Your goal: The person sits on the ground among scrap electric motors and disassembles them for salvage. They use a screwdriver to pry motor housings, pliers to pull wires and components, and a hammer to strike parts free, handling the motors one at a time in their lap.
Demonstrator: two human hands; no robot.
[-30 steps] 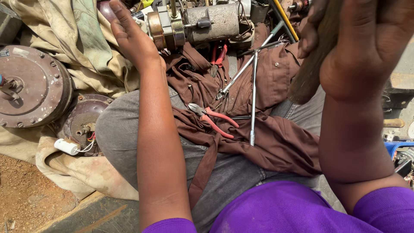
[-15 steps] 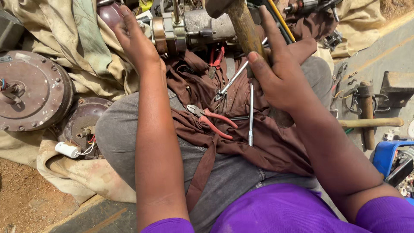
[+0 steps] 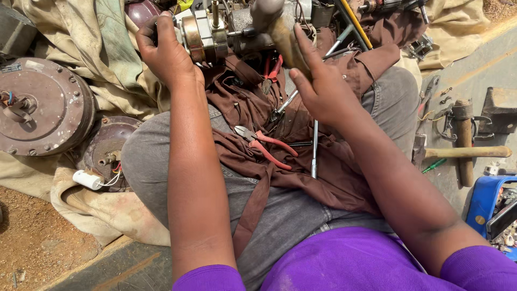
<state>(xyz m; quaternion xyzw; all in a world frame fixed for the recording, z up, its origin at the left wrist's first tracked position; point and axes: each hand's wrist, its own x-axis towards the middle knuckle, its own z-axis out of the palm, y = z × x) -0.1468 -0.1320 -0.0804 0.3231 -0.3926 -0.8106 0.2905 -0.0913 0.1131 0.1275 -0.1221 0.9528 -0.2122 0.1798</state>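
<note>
- We find the left hand (image 3: 164,51) clenched on the left end of the motor (image 3: 215,29), at the far end of the lap, bracing it.
- We find the right hand (image 3: 323,89) wrapped round the wooden handle of a hammer (image 3: 274,24); its head sits directly over the motor's far side, and we cannot tell whether it touches the metal.
- The motor rests on a brown cloth (image 3: 301,161) spread over the knees, not on a firm base. In our judgement blows should be short and light, since the cloth will give under the work.
- We judge that the bracing fingers lie near the strike point and are best kept on the casing's left flank, clear of the hammer's path.
- The grip sits high on the handle, near the head. We consider this suited to controlled tapping rather than full swings.
- Loose on the cloth, nearer than the motor: red pliers (image 3: 264,145) and a steel rod (image 3: 314,148), just beside each other. Jolting may send them sliding off.
- To the left, on canvas: a round housing (image 3: 40,105), a smaller end cap (image 3: 107,153) and a white capacitor (image 3: 86,179) on wires.
- To the right, on the ground: a second hammer (image 3: 466,151), untouched.
</note>
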